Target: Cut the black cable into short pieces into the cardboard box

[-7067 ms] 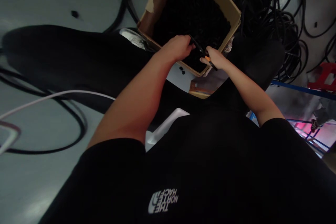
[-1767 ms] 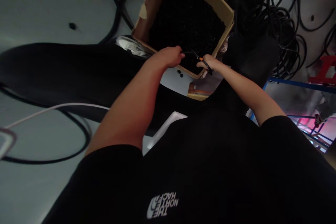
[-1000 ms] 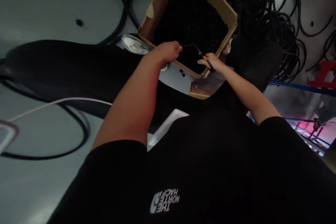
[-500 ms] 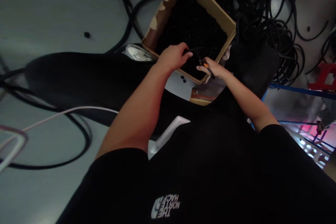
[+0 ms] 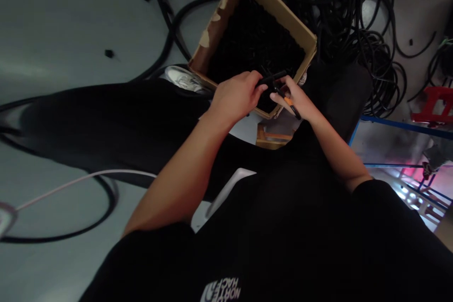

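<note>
Box (image 5: 283,15) between the legs (image 5: 106,127), short pieces (image 5: 262,28) inside it.
Over its near corner, a tube (image 5: 274,78) lies between left hand (image 5: 236,94) and right hand (image 5: 299,99). A shoe (image 5: 182,78) is left of the box, tangled cables (image 5: 339,4) right, a stool (image 5: 431,99) farther right.

One box (image 5: 283,8) — one tool (image 5: 288,101), one held tube (image 5: 273,78)

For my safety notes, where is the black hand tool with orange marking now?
In the head view, the tool is right of centre, in the person's right hand, by the near corner of the brown cardboard box.
</note>
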`<state>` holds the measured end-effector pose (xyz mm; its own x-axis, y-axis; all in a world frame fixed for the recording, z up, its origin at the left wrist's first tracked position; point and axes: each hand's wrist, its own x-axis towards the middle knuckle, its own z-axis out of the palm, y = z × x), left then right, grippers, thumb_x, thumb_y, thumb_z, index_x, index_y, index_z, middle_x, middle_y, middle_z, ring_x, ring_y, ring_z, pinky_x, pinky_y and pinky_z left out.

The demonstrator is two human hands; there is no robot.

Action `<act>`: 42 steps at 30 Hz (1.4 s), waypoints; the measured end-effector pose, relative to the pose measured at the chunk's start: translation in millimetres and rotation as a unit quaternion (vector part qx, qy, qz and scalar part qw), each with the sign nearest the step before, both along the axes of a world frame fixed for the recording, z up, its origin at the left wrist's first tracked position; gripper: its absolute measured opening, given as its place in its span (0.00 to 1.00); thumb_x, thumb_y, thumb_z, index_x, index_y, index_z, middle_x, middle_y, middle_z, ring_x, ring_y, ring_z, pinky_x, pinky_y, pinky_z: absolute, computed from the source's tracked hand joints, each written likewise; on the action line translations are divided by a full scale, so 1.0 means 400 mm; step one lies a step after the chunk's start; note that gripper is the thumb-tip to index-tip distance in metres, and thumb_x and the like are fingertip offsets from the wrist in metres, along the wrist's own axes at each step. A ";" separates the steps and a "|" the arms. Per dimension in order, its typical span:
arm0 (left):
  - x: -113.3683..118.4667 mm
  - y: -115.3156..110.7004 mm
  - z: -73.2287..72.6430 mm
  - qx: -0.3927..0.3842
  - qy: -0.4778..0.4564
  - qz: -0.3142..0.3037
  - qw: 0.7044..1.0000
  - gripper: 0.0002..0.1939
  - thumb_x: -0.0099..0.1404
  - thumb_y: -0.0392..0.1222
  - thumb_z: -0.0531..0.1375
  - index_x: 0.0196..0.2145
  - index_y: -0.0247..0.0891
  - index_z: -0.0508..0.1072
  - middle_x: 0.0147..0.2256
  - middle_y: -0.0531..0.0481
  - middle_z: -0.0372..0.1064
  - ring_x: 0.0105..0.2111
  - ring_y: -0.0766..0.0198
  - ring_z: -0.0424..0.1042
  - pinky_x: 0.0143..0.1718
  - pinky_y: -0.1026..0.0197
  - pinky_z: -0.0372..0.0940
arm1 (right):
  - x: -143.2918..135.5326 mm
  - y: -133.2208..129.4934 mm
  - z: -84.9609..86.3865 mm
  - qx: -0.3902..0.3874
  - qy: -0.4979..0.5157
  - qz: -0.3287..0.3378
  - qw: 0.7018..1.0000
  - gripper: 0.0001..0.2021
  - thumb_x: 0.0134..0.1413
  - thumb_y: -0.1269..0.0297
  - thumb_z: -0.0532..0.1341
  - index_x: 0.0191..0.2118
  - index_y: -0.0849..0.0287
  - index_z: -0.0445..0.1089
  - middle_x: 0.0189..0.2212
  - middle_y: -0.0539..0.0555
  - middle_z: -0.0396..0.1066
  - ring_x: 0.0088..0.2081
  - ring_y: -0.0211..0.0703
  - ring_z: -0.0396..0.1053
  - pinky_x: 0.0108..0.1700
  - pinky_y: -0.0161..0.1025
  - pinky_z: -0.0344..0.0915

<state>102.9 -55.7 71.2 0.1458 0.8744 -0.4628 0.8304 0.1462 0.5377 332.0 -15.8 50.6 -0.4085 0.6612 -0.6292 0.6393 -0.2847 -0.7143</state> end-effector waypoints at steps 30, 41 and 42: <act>-0.048 -0.144 -0.159 0.145 -0.133 0.126 0.972 0.24 0.91 0.63 0.52 0.63 0.45 0.78 0.57 0.36 0.83 0.60 0.41 0.82 0.62 0.47 0.77 | -0.005 -0.075 -0.035 0.223 -0.021 0.083 0.971 0.27 0.78 0.31 0.68 0.59 0.51 0.73 0.54 0.58 0.75 0.54 0.58 0.76 0.61 0.57 0.79; -0.079 -0.157 -0.194 0.047 -0.242 -0.021 0.969 0.24 0.89 0.62 0.51 0.51 0.42 0.78 0.46 0.39 0.78 0.48 0.44 0.80 0.58 0.44 0.78 | 0.029 -0.064 -0.042 0.228 -0.024 0.195 0.953 0.18 0.79 0.50 0.71 0.63 0.51 0.73 0.62 0.61 0.72 0.61 0.61 0.76 0.64 0.59 0.78; -0.082 -0.156 -0.194 0.042 -0.262 -0.012 0.964 0.27 0.90 0.64 0.50 0.51 0.42 0.78 0.46 0.39 0.79 0.49 0.45 0.80 0.59 0.44 0.78 | 0.033 -0.065 -0.043 0.224 -0.025 0.195 0.954 0.17 0.79 0.50 0.70 0.63 0.51 0.73 0.61 0.60 0.72 0.59 0.59 0.77 0.63 0.57 0.78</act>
